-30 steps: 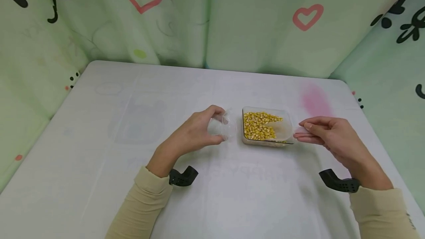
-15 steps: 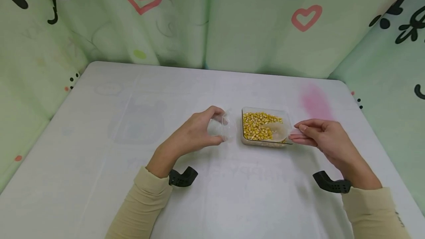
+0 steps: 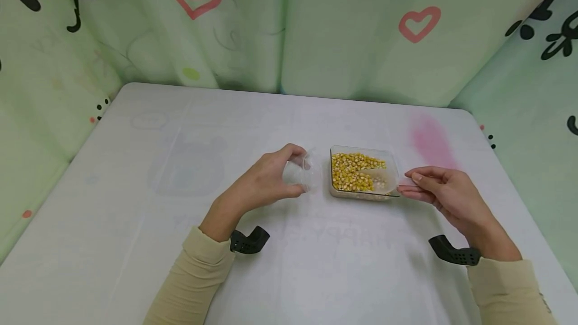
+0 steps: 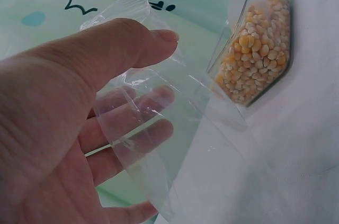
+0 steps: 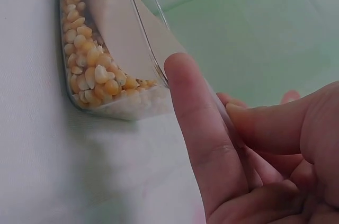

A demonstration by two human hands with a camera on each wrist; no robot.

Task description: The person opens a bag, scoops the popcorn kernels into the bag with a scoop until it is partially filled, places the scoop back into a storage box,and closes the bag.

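Corn container (image 3: 361, 196): a clear rectangular box with a dark-edged rim, upright on the white tabletop (image 3: 271, 265), between the two hands; its long axis runs left to right.
Corn kernels (image 3: 349, 172): yellow to whitish, banked thickest in the container's left part.
Right grip (image 3: 444, 187): thumb and fingers pinch the tail of the scoop; the fingertips are right by the container's right end, and whether they touch its rim I cannot tell.
Pale translucent scoop (image 5: 124, 28): its broad, rounded blade lies in the container among the kernels, left of the right grip; its long axis runs from those fingertips leftward over the right end. A few kernels show at its near side, on it or through it, I cannot tell which.
Left grip (image 3: 266, 179): thumb and fingers are curved well apart around the bag, left of the container.
Clear plastic bag (image 4: 193, 105): thin film at the left fingers, reaching right to just beside the container; which way its mouth faces is hard to tell.
Scoop to bag: the blade points toward the bag, with the container's left wall between.
Nearer hand: the right, to both container and scoop.
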